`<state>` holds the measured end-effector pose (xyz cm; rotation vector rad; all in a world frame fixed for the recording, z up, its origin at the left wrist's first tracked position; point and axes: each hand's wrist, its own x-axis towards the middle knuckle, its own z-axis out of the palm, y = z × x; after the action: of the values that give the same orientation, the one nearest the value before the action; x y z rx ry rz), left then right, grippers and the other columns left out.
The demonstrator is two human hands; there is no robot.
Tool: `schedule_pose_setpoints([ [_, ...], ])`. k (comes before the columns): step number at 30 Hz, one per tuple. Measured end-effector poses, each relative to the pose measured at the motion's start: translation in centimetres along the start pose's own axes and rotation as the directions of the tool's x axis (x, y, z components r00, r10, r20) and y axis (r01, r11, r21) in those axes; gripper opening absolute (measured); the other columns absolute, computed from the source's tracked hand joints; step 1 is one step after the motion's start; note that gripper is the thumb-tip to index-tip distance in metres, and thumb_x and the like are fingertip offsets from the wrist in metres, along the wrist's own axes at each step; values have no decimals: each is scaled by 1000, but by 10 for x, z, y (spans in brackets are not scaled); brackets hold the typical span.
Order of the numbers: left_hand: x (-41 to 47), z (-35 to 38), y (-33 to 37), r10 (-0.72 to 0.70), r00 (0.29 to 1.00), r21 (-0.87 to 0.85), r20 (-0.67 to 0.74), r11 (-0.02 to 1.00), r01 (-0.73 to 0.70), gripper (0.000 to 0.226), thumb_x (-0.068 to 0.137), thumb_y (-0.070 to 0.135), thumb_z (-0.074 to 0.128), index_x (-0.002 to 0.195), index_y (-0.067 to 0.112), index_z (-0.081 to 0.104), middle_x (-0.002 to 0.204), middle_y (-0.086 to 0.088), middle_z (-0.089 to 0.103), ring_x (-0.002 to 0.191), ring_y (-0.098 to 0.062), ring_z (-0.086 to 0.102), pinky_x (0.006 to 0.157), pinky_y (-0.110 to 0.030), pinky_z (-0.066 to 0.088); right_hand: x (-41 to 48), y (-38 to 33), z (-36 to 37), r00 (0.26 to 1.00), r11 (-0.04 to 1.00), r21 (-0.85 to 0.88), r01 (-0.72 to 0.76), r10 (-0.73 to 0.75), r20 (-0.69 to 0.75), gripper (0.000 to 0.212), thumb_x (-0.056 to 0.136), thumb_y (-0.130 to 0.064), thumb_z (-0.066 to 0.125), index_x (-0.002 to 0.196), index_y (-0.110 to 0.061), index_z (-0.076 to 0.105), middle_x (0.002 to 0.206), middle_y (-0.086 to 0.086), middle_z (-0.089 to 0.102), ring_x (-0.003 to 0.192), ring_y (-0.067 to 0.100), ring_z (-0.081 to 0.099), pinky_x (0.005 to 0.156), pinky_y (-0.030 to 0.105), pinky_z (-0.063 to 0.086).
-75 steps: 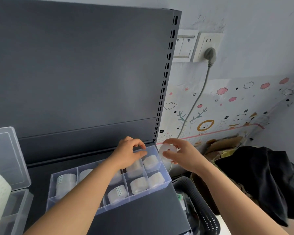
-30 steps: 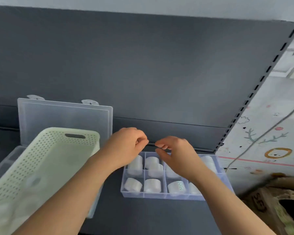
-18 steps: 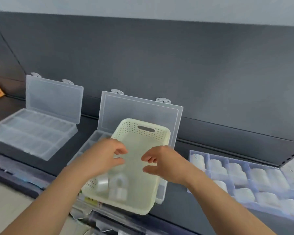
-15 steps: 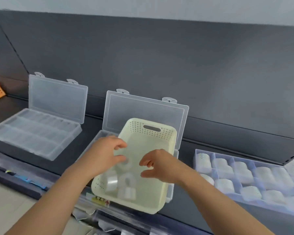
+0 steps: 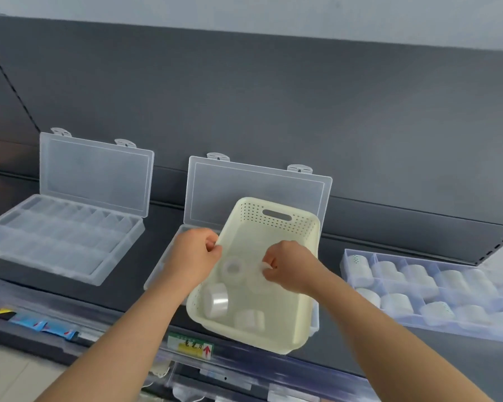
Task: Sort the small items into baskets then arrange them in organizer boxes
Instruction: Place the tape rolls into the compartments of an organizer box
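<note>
Basket [image 5: 256,217] sits atop the middle open organizer box [image 5: 256,190] on the shelf [image 5: 122,291]. Left hand [image 5: 192,256] grips its left rim, fingers curled. Right hand [image 5: 291,265] pinches a tape roll [image 5: 264,267] inside the basket, with other rolls [image 5: 215,300] nearer.

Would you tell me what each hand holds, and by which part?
Left hand grips the basket by its left rim; right hand pinches a tape roll by its edge.

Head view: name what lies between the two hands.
In the head view, a small clear tape roll lies on the floor of the cream perforated plastic basket, between left hand and right hand.
</note>
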<state>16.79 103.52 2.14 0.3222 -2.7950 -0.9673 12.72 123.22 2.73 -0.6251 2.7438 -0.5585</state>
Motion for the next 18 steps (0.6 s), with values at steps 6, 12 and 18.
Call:
schedule_pose_setpoints([
  [6,14,1,23,231,958,95,169,964,-249,44,81,17,74,122,18,61,113,2,59,97,-11,55,88,-24,45,-4,15,-11,994,992,97,-80,86,-67,18,86,-21,58,101,-11,61,97,4,66,79,23,63,70,36,55],
  [12,28,26,40,6,822,406,570,867,-288,39,76,26,78,111,20,62,113,-3,59,93,-21,58,80,-30,50,-14,32,-23,977,948,310,-72,130,-169,13,84,-18,61,97,-19,64,89,-8,64,71,14,63,62,24,52],
  [18,34,34,53,-161,740,576,653,740,-347,64,78,11,78,135,14,48,126,-8,53,108,-27,58,87,-30,49,-28,49,-32,962,862,501,-83,201,-186,4,85,-14,60,88,-15,64,82,-4,66,50,6,55,51,20,49],
])
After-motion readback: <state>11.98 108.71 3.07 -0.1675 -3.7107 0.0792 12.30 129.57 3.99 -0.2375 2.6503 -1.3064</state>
